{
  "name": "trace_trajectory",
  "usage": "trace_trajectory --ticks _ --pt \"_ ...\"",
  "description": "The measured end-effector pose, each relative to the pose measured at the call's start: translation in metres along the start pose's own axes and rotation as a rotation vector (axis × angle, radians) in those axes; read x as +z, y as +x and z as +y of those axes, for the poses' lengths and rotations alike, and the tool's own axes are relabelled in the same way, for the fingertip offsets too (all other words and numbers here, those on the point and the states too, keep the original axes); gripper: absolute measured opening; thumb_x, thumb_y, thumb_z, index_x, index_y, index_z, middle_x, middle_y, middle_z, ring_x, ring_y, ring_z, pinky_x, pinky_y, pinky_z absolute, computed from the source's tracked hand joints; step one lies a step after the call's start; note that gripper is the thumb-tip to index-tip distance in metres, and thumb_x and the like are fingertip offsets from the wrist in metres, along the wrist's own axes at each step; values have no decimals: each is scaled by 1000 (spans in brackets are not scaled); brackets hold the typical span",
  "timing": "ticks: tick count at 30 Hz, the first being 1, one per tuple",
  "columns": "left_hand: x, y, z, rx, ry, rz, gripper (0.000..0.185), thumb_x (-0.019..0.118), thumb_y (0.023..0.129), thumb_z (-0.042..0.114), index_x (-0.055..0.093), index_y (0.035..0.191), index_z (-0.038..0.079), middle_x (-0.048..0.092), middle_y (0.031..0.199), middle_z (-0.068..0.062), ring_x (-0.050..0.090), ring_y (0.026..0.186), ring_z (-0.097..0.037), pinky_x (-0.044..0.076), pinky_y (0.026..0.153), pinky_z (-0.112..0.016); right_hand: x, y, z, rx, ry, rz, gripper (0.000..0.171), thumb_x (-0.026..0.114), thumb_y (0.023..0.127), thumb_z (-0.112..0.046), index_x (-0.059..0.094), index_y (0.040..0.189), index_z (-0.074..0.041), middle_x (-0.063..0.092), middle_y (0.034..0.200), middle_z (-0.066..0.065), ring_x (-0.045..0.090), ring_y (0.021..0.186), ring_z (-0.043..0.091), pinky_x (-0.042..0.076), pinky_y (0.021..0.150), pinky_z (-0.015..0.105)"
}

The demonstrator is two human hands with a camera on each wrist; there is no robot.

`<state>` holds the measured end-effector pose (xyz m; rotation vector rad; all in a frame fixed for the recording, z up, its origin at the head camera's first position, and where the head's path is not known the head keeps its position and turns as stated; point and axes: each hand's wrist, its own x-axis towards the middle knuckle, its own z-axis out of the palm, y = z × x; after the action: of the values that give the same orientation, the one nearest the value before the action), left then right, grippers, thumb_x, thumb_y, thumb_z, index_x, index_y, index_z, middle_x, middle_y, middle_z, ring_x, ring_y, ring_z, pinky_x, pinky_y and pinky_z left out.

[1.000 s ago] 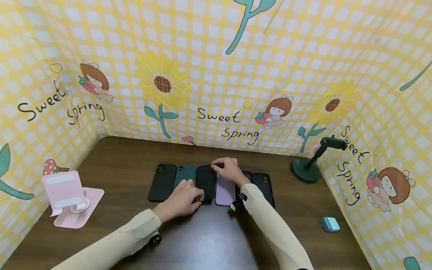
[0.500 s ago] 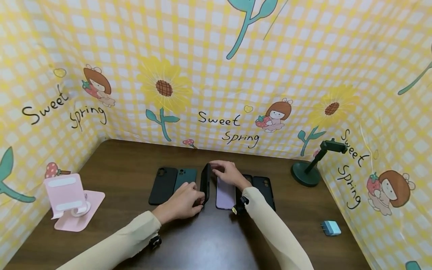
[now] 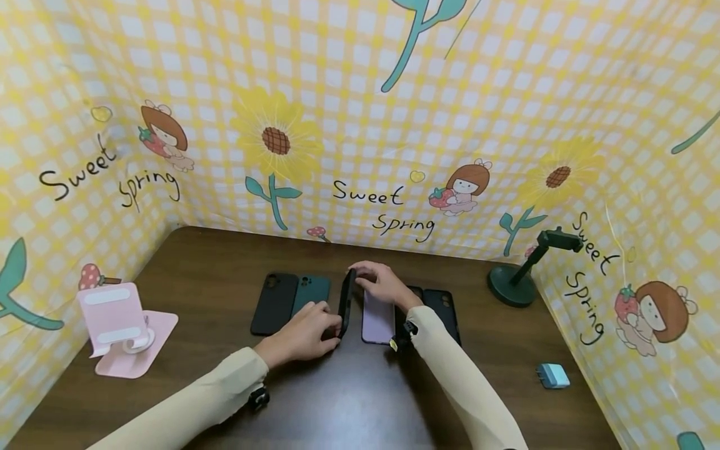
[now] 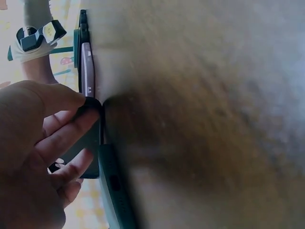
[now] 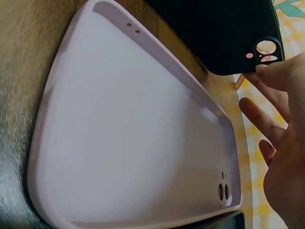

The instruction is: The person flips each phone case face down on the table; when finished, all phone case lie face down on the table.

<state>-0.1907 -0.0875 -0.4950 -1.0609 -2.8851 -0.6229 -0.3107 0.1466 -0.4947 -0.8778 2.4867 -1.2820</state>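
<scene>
Black case (image 3: 347,305) partly behind hands (image 3: 309,331) (image 3: 385,285)

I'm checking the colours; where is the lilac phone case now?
In the head view, the lilac phone case lies on the table just right of the black case held on edge, partly hidden by the right hand.

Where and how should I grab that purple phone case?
Probably pinch the purple phone case by the raised rim at its near end, coming from your side: it lies flat, hollow side up, and your right hand is by its far end.
</scene>
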Motion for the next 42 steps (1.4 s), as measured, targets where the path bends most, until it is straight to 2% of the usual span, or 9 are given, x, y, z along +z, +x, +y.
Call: trace_trajectory --ticks 7,14,17,21,27,30,34,37,42 --pt "1 0 -2 3 -135 -33 15 76 93 23 64 85 26 61 81 12 48 72 -5 41 69 -26 -6 -2 -1 12 5 -29 32 54 107 -12 61 138 -7 66 138 8 60 134 27 50 108 49" --pt "0 -3 -2 -48 -149 -10 16 79 91 25 65 98 21 62 100 3 53 83 -9 46 70 -27 -4 1 -1 7 -18 -31 32 55 106 -12 62 137 -6 68 135 8 62 131 27 52 105 48" --pt "-1 -3 -3 -51 -88 45 48 82 87 30 60 128 17 62 106 2 51 92 -11 45 77 -30 -4 2 -2 18 -23 -31 32 56 106 -12 62 137 -7 69 134 7 63 130 27 53 103 48" --pt "-4 -3 -3 21 50 95 94 85 84 34 34 161 16 65 121 1 50 105 -16 42 83 -34 -4 4 -1 17 -34 -29 32 56 106 -11 63 136 -6 69 134 8 63 130 28 53 101 48" --pt "-6 -3 -4 135 230 149 89 85 83 39 44 157 12 67 128 -2 53 116 -23 46 91 -40 -2 5 0 14 -60 -24 33 57 105 -12 63 137 -5 69 134 10 64 127 28 54 101 46" --pt "-7 -4 -4 129 246 156 87 85 83 41 47 155 11 68 127 -2 53 117 -23 47 94 -41 1 4 0 30 -73 -36 34 59 104 -12 63 137 -6 69 132 11 66 125 28 52 105 48" --pt "-8 -5 -5 122 244 172 87 86 82 43 50 153 8 68 124 -2 54 115 -22 47 95 -42 5 4 0 69 -147 -55 33 63 103 -19 65 135 -13 72 130 6 65 126 25 32 119 55" --pt "-9 -5 -5 102 221 200 86 87 80 43 53 150 6 68 121 -3 54 111 -22 47 91 -41 7 6 0 93 -218 -61 34 66 101 -25 66 134 -18 72 130 2 63 127 23 23 116 55" --pt "-12 -6 -3 41 149 218 84 88 79 42 56 147 4 67 118 -4 54 104 -21 45 85 -39 8 6 -4 118 -266 -63 37 69 99 -30 66 134 -19 72 130 0 62 127 22 23 112 51"
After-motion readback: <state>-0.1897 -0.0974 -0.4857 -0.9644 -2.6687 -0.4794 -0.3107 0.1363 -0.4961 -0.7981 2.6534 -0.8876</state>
